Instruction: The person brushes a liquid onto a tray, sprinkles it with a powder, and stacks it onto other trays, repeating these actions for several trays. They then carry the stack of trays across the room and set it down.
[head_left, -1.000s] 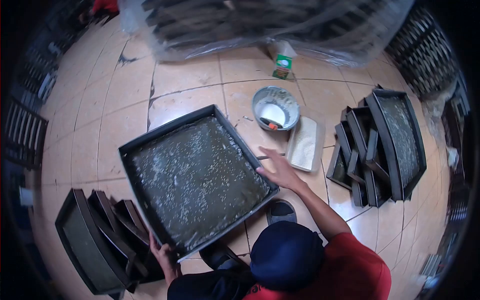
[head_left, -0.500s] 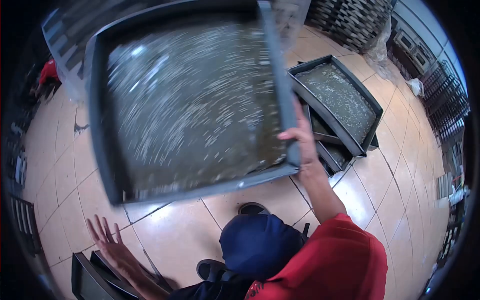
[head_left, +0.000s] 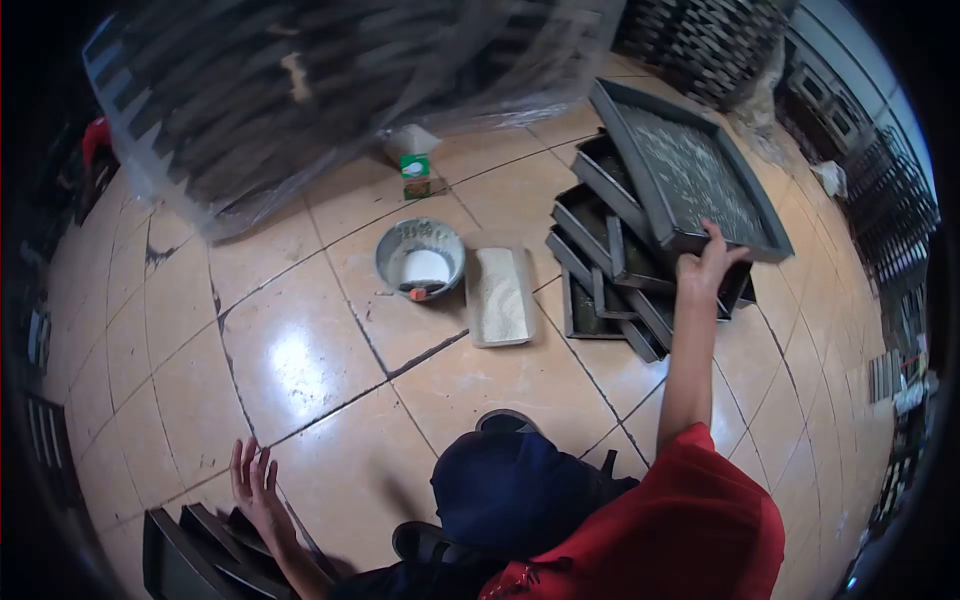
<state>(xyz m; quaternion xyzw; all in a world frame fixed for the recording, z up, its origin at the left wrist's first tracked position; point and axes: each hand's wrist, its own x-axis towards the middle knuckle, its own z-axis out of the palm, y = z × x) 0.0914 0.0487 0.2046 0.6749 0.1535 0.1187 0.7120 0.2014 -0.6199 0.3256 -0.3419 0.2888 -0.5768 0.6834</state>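
Note:
My right hand [head_left: 705, 265] grips the near rim of a shallow dark tray [head_left: 690, 170], thumb up over the inside edge. The tray's greenish-grey floor is speckled with white. It tilts at the top of a crooked stack of similar trays [head_left: 592, 235] on the right, overlapping them in this view. At the lower left, my left hand [head_left: 263, 500] is held out with fingers apart and nothing in it. Just beside and below that hand stand more dark trays [head_left: 185, 555] on edge, partly cut off by the frame.
A grey bucket [head_left: 388, 262] and a rectangular tub of pale powder [head_left: 500, 295] stand mid-floor. Behind them sits a green carton [head_left: 415, 175]. A plastic-wrapped stack [head_left: 330, 100] fills the back. Another person in red [head_left: 97, 140] is at far left.
The speckled tray has swung from in front of me over to the right-hand stack, held by my right hand. The bucket and tub came into view. My left hand shifted slightly right.

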